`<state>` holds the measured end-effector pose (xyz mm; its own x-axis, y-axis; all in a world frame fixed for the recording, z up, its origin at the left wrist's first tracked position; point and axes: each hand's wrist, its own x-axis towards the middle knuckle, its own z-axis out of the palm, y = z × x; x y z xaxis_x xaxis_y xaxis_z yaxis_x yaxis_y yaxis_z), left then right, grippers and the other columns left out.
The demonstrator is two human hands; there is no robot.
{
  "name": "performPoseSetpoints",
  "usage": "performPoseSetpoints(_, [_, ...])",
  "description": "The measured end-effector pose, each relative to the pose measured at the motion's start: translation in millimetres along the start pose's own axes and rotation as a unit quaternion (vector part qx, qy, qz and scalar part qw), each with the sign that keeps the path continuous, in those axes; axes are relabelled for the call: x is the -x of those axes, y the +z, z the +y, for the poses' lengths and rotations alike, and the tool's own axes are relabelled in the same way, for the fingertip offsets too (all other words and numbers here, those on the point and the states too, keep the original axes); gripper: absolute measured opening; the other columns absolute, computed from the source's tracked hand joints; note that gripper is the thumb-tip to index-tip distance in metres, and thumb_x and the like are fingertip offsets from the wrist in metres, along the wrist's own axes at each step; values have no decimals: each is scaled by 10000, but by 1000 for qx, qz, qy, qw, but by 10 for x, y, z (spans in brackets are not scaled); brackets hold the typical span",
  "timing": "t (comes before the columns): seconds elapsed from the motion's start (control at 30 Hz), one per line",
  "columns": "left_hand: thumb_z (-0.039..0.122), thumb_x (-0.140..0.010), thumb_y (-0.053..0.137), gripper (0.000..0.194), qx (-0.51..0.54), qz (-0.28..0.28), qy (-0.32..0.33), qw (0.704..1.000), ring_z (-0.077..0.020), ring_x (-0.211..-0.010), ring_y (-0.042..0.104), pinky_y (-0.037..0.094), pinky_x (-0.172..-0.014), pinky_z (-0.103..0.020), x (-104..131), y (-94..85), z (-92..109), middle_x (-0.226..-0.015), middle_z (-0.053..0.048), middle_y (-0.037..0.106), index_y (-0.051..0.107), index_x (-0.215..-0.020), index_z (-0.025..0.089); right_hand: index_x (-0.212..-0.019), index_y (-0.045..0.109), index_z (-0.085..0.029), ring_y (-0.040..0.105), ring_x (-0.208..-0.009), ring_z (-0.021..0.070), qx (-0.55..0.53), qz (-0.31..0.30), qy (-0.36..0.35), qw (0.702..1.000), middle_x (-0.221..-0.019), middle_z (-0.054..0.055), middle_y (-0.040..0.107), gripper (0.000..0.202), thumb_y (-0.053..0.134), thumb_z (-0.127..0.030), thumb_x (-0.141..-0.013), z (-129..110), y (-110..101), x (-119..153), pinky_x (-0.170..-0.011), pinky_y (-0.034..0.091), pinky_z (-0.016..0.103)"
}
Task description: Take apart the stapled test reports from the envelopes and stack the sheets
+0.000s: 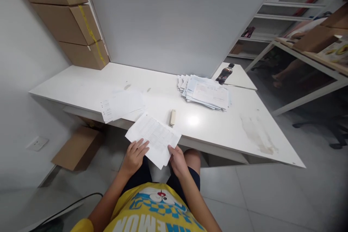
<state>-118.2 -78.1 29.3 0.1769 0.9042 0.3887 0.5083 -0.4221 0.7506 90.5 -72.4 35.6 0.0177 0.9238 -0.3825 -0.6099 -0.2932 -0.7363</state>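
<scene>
Printed white sheets [154, 137] are held over the front edge of the white desk [160, 83], tilted. My left hand [136, 154] lies on their lower left part, fingers over the paper. At the lower right edge, my right hand [177, 157] pinches the sheets with the thumb on top. A small cream stapler [173, 118] rests on the desk just beyond the sheets. Loose white papers [123, 103] lie to the left, some reaching over the desk edge. Further back on the right is a pile of papers [209, 94].
A dark bottle [225, 74] lies behind the pile. A big whiteboard [168, 21] stands along the back, beside stacked cardboard boxes [84, 54]. Another box [78, 148] sits under the desk. Part of a person [288, 72] shows behind the right-hand table [307, 52].
</scene>
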Motion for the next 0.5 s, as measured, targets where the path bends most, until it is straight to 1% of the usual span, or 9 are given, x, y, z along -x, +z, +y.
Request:
performPoseSetpoints(0.07, [255, -818, 573, 198, 16, 153, -62, 986, -260, -1317, 418, 239, -1112, -487, -24, 51, -49, -1245, -104, 624, 640, -1004, 255, -1023, 668, -191, 637, -1029, 303, 4, 8, -10, 1000, -1046, 84, 722, 435, 764, -351, -629, -26, -68, 24, -904, 491, 454])
performPoseSetpoints(0.1, [283, -825, 561, 213, 45, 234, -107, 965, -251, -1330, 399, 247, -1107, -481, -56, 66, -78, -1291, -112, 588, 606, -1030, 247, -1015, 670, -197, 633, -1038, 304, 7, 9, -15, 1000, -1049, 80, 722, 427, 764, -347, -626, -54, -102, 37, -906, 488, 456])
performPoseSetpoints(0.13, [314, -832, 550, 241, 92, 292, -156, 939, -244, -1321, 410, 278, -1091, -471, -102, 70, -106, -1319, -121, 558, 570, -1061, 240, -1007, 672, -202, 630, -1046, 305, 12, 7, -17, 1000, -1054, 77, 721, 416, 763, -344, -627, -88, -137, 49, -908, 485, 456])
performPoseSetpoints(0.17, [347, -834, 545, 277, 156, 318, -205, 913, -239, -1287, 453, 326, -1061, -457, -157, 64, -131, -1327, -128, 545, 539, -1088, 236, -999, 675, -204, 629, -1049, 304, 16, 1, -17, 1000, -1058, 74, 720, 403, 762, -343, -631, -124, -171, 58, -912, 482, 455])
performPoseSetpoints(0.2, [384, -829, 549, 319, 224, 310, -251, 889, -237, -1228, 513, 380, -1018, -439, -217, 48, -148, -1314, -133, 552, 520, -1108, 233, -992, 677, -205, 630, -1049, 301, 19, -5, -16, 1000, -1061, 72, 719, 388, 760, -345, -640, -158, -205, 63, -917, 478, 451])
performPoseSetpoints(0.23, [421, -815, 565, 363, 287, 276, -291, 870, -235, -1156, 571, 428, -966, -418, -275, 26, -156, -1279, -135, 576, 517, -1118, 227, -991, 679, -205, 632, -1048, 297, 22, -14, -14, 1000, -1065, 70, 718, 376, 756, -351, -653, -188, -240, 64, -923, 474, 448])
performPoseSetpoints(0.3, [477, -762, 629, 456, 361, 163, -354, 847, -236, -1036, 636, 488, -862, -368, -364, -15, -140, -1182, -133, 636, 549, -1120, 205, -1001, 680, -205, 632, -1050, 290, 27, -32, -8, 999, -1069, 72, 716, 366, 746, -370, -681, -228, -308, 49, -930, 468, 445])
performPoseSetpoints(0.4, [448, -653, 752, 506, 376, 23, -391, 839, -254, -942, 661, 508, -776, -326, -393, -12, -69, -1000, -113, 706, 633, -1058, 168, -1011, 680, -202, 626, -1062, 291, 27, -47, -9, 998, -1065, 81, 717, 386, 752, -391, -683, -239, -407, -7, -934, 465, 449])
performPoseSetpoints(0.5, [379, -585, 811, 447, 381, -29, -393, 836, -265, -867, 671, 513, -721, -314, -329, 86, -9, -885, -92, 726, 682, -952, 158, -1031, 673, -207, 619, -1074, 281, 24, -33, -23, 999, -1084, 78, 710, 411, 757, -404, -680, -223, -506, -62, -941, 463, 435])
